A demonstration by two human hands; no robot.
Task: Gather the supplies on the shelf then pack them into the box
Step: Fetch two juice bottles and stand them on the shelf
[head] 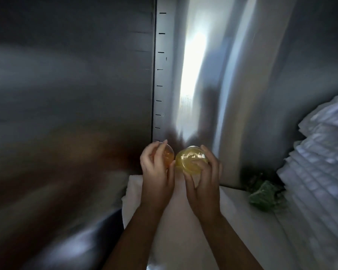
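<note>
My left hand [157, 172] grips a small round orange-amber container [169, 155], seen end-on. My right hand [202, 178] grips a slightly larger yellow translucent round container [190, 158]. The two containers almost touch, side by side, held close to the steel back wall [193, 84] above a white shelf surface [183, 221]. My fingers cover part of each container. No box is in view.
A steel panel [66, 94] fills the left, with a slotted upright rail [161, 75] beside it. Stacked white ridged trays [320, 162] stand at the right. A green leafy item [263, 195] lies on the shelf beside them.
</note>
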